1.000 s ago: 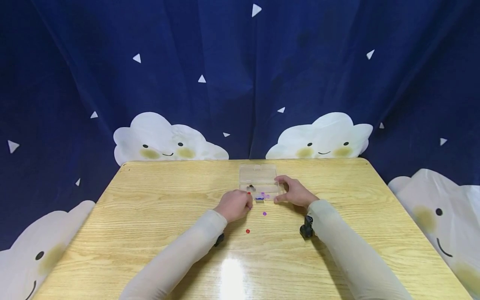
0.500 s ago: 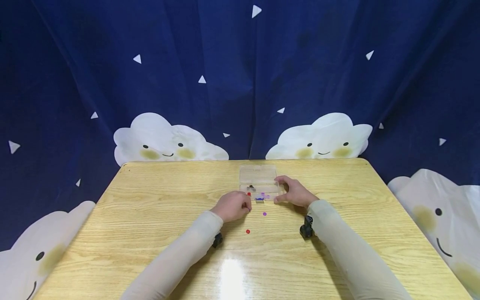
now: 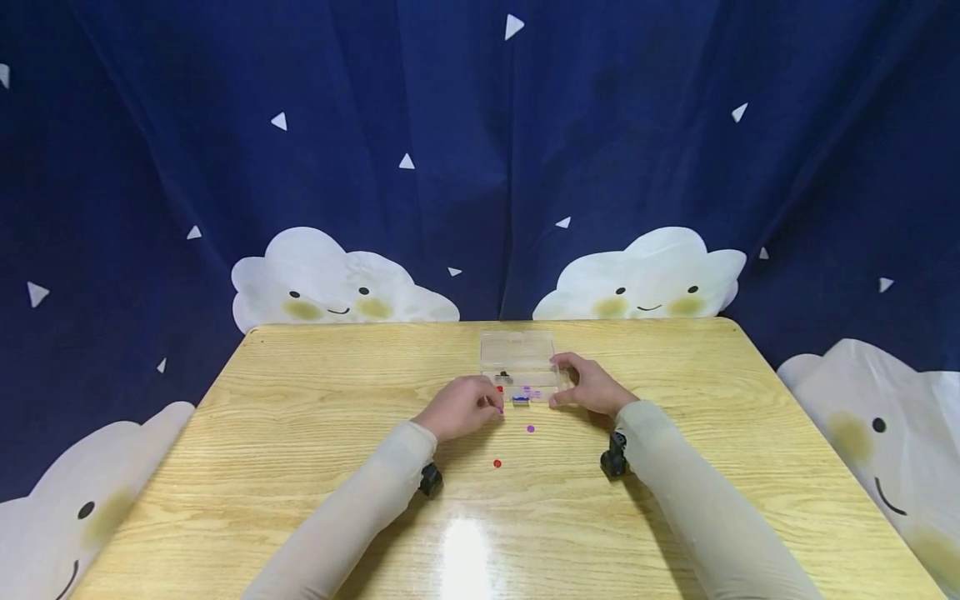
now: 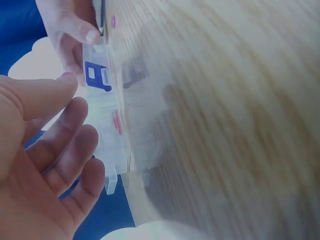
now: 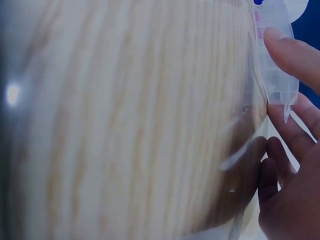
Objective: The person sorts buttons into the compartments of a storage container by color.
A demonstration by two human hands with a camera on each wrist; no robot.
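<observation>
A clear plastic box [image 3: 545,396] stands with its lid [image 3: 517,347] raised at the back of the table. My right hand [image 3: 592,388] grips its right end, thumb [image 5: 290,52] at the front and fingers behind. Just off the box's front left corner, my left hand [image 3: 459,407] pinches a small purple button [image 4: 66,75] between thumb and index finger; the other fingers are loosely bent. Inside the box are a red button [image 4: 117,122], some purple buttons [image 5: 259,33] and a small dark thing [image 3: 503,376]. A blue marking [image 4: 95,75] shows on the box's front.
On the wooden table [image 3: 337,375], a purple button [image 3: 530,429] lies in front of the box and a red button [image 3: 497,463] lies nearer. Behind the table's far edge hangs a dark blue curtain [image 3: 480,167] with cloud shapes.
My left hand has drawn slightly left from the box and turned, so the purple button at its fingertips shows. My right hand stays on the box.
</observation>
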